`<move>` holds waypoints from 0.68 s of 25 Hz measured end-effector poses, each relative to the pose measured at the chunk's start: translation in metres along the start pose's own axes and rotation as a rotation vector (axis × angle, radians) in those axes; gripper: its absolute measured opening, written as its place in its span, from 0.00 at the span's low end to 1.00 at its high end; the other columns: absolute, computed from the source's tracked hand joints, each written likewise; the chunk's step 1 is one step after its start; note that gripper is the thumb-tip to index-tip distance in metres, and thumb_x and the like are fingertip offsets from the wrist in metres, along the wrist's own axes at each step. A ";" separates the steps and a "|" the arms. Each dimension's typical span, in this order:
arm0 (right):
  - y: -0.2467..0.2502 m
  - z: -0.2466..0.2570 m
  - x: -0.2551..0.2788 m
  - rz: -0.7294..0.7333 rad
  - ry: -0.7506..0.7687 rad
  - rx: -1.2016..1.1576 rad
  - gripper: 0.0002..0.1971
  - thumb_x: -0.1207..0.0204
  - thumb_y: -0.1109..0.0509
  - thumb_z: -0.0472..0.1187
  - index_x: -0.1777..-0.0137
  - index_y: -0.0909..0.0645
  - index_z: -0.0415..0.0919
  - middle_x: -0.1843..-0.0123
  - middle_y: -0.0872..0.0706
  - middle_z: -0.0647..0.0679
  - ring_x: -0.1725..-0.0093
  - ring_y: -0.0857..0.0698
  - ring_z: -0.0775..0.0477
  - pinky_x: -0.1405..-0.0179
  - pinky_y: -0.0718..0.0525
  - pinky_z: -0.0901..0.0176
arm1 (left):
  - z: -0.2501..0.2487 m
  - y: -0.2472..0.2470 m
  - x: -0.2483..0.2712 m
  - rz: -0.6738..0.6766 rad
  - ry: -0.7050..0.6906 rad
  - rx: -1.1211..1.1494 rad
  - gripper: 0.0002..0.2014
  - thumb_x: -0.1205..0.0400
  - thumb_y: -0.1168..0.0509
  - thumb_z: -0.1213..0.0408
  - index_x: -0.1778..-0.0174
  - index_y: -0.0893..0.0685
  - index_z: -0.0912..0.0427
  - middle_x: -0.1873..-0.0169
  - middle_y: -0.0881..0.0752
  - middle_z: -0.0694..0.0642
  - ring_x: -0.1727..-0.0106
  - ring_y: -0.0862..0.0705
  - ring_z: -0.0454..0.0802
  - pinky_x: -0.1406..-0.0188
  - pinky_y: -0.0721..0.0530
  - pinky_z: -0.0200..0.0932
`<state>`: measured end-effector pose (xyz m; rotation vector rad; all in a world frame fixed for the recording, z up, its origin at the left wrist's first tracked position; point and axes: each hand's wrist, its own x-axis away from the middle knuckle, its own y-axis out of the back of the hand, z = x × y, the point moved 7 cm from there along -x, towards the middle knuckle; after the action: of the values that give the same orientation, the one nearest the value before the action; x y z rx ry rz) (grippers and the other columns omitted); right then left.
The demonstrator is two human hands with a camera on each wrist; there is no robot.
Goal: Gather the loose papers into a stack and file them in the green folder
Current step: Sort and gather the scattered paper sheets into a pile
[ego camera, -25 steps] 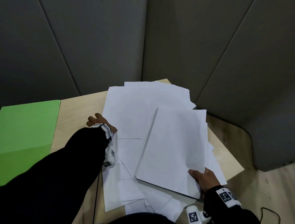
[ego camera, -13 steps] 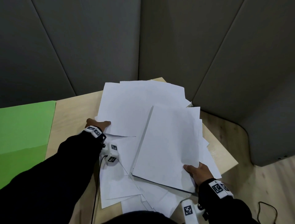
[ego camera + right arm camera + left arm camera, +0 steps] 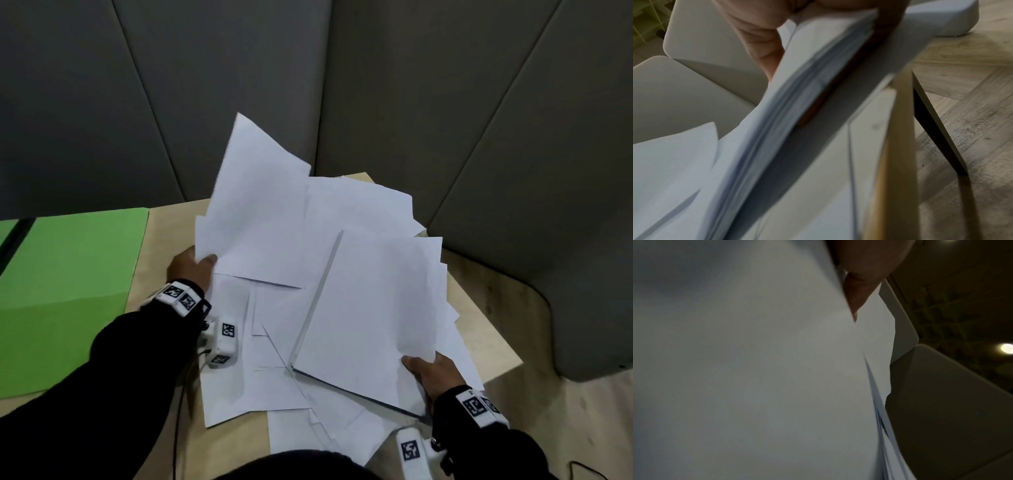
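Note:
White loose papers (image 3: 274, 349) lie spread over the wooden table (image 3: 164, 240). My right hand (image 3: 428, 371) grips the near corner of a thick stack of sheets (image 3: 370, 308), tilted up off the pile; the right wrist view shows its edge (image 3: 797, 113) pinched between thumb and fingers. My left hand (image 3: 191, 267) pinches the left edge of several sheets (image 3: 260, 219) and holds them raised, their far corner up against the wall. In the left wrist view those sheets (image 3: 756, 369) fill the picture. The green folder (image 3: 65, 284) lies flat at the left of the table.
Grey padded wall panels (image 3: 376, 85) close in the table's back and right side. The table's right edge (image 3: 496, 342) drops to a wooden floor (image 3: 582, 428); a dark table leg (image 3: 937, 129) shows below. A thin cable (image 3: 176, 411) runs beside my left sleeve.
My left hand has taken hold of the sheets at the pile's left edge and lifted them, so their far corner now stands up. The right hand still holds its stack.

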<state>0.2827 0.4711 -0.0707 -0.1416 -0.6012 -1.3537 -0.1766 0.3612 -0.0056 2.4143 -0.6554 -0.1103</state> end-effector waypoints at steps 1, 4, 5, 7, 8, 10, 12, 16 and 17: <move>-0.001 -0.001 0.000 0.010 -0.003 -0.002 0.08 0.30 0.30 0.26 0.51 0.19 0.31 0.64 0.16 0.44 0.65 0.17 0.44 0.69 0.23 0.58 | 0.003 0.014 0.000 -0.037 -0.007 0.057 0.16 0.20 0.33 0.62 0.39 0.17 0.66 0.43 0.13 0.69 0.41 0.15 0.65 0.39 0.21 0.51; -0.002 0.000 0.002 0.038 -0.015 0.008 0.06 0.29 0.30 0.27 0.54 0.19 0.34 0.63 0.15 0.42 0.64 0.17 0.42 0.68 0.23 0.58 | 0.012 0.054 0.003 -0.142 -0.006 0.214 0.16 0.20 0.33 0.60 0.39 0.17 0.65 0.42 0.13 0.65 0.40 0.15 0.61 0.37 0.22 0.49; -0.003 0.000 0.002 0.050 -0.012 0.008 0.06 0.29 0.30 0.27 0.55 0.19 0.35 0.64 0.15 0.41 0.64 0.16 0.42 0.68 0.22 0.58 | 0.011 0.063 0.007 -0.163 -0.007 0.280 0.16 0.20 0.33 0.61 0.39 0.17 0.65 0.41 0.13 0.63 0.40 0.15 0.58 0.38 0.22 0.45; -0.005 0.000 0.002 0.061 -0.012 0.019 0.06 0.30 0.29 0.27 0.54 0.18 0.34 0.64 0.14 0.40 0.63 0.16 0.40 0.64 0.20 0.55 | 0.002 0.074 0.013 -0.173 -0.015 0.415 0.17 0.18 0.34 0.64 0.36 0.19 0.68 0.43 0.16 0.58 0.42 0.18 0.51 0.49 0.21 0.30; -0.006 -0.001 0.001 0.071 -0.021 0.017 0.07 0.32 0.28 0.27 0.54 0.18 0.33 0.63 0.13 0.39 0.62 0.15 0.38 0.61 0.19 0.53 | -0.005 0.075 0.018 -0.169 -0.024 0.469 0.17 0.18 0.35 0.65 0.35 0.19 0.69 0.44 0.17 0.57 0.44 0.20 0.49 0.58 0.20 0.25; -0.008 -0.002 0.002 0.087 -0.036 0.041 0.11 0.39 0.23 0.32 0.56 0.17 0.33 0.62 0.12 0.37 0.60 0.14 0.35 0.54 0.16 0.46 | -0.018 0.076 0.024 -0.149 -0.025 0.577 0.15 0.17 0.35 0.65 0.36 0.19 0.67 0.45 0.17 0.56 0.46 0.20 0.48 0.57 0.20 0.29; -0.009 -0.004 0.000 0.095 -0.046 0.059 0.15 0.48 0.24 0.38 0.60 0.16 0.38 0.60 0.11 0.36 0.58 0.13 0.33 0.49 0.15 0.40 | -0.028 0.074 0.026 -0.098 0.009 0.739 0.09 0.18 0.34 0.64 0.44 0.15 0.60 0.49 0.11 0.51 0.50 0.16 0.47 0.46 0.18 0.40; -0.010 -0.004 0.001 0.097 -0.052 0.054 0.11 0.45 0.23 0.36 0.61 0.17 0.39 0.60 0.11 0.35 0.56 0.12 0.30 0.47 0.15 0.37 | -0.060 0.052 0.038 0.219 0.092 0.877 0.18 0.20 0.33 0.59 0.36 0.18 0.62 0.71 0.09 0.41 0.65 0.11 0.41 0.61 0.13 0.36; -0.010 -0.004 0.001 0.095 -0.057 0.048 0.08 0.40 0.23 0.32 0.61 0.17 0.39 0.60 0.11 0.36 0.55 0.12 0.30 0.46 0.15 0.37 | -0.072 0.043 0.050 0.338 0.114 0.955 0.23 0.25 0.29 0.58 0.35 0.18 0.62 0.70 0.09 0.45 0.67 0.10 0.42 0.64 0.12 0.36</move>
<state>0.2748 0.4664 -0.0759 -0.1686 -0.6661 -1.2457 -0.1349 0.3480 0.0820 3.0915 -1.2541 0.6078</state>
